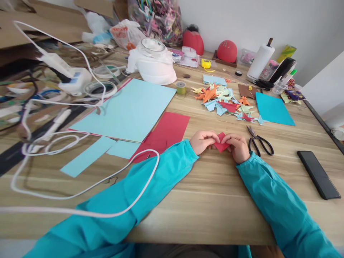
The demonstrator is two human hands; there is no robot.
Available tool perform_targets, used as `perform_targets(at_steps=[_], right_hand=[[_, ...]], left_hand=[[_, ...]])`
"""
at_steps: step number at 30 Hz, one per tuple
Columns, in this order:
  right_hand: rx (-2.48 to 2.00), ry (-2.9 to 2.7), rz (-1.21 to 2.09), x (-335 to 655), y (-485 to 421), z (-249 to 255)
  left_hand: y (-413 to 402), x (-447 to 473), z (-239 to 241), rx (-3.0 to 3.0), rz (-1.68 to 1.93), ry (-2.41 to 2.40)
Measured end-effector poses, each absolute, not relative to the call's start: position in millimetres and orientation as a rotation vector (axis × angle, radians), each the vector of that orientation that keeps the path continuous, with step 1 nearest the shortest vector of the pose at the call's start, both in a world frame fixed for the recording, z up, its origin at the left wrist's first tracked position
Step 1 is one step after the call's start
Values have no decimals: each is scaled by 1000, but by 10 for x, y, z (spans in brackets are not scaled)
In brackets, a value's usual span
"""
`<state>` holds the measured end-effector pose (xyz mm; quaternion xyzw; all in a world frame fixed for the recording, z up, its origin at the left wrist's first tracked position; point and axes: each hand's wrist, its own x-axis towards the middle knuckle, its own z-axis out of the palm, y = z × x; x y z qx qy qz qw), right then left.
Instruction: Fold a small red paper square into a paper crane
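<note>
A small folded piece of red paper [221,142] lies on the wooden table [209,200] between my two hands. My left hand [202,141] pinches its left side with curled fingers. My right hand [238,146] presses and grips its right side, fingers closed over the paper. Both arms wear teal sleeves. Black-handled scissors [259,141] lie just right of my right hand. A red paper sheet [166,134] sits left of my left hand.
A large light-blue sheet [129,111] and blue strips lie at left under white cables [80,193]. A pile of folded paper cranes [225,100] sits beyond my hands, a teal sheet [272,109] to its right. A black phone [318,174] lies far right.
</note>
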<state>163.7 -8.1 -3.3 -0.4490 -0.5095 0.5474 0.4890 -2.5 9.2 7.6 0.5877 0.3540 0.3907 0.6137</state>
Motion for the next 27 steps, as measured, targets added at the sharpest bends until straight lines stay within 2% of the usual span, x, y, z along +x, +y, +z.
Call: perform_targets(at_steps=[7,27], right_hand=[[-1093,-1220,1346,1650,-75,-31],[-1065,-1288,1342,1641,-115,21]], left_hand=[[117,-59,71,1304,772,732],[132,-53,52,1180,903,756]])
